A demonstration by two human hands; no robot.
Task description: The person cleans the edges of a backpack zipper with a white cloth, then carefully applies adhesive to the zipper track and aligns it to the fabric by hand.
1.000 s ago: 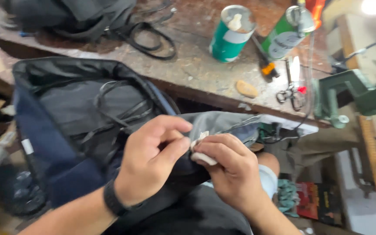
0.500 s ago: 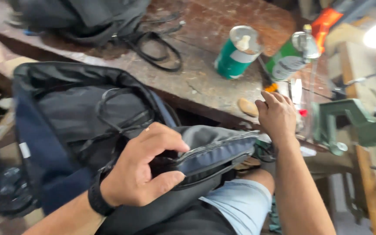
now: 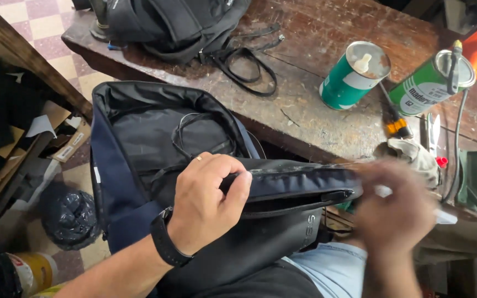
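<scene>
The left hand (image 3: 208,201), a dark band at its wrist, is closed over the folded edge of a navy fabric backpack (image 3: 155,160) that lies open on the person's lap against a scarred wooden workbench (image 3: 316,49). The right hand (image 3: 396,212) is motion-blurred beside the flap's far end; its grip cannot be told. Two green cylindrical cans (image 3: 354,74) stand behind on the bench.

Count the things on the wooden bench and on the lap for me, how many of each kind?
Green cans: 2
Backpacks: 2, a navy one gripped by the left hand, a black one on the bench
Scissors: 1
Screwdriver: 1
Total: 6
</scene>
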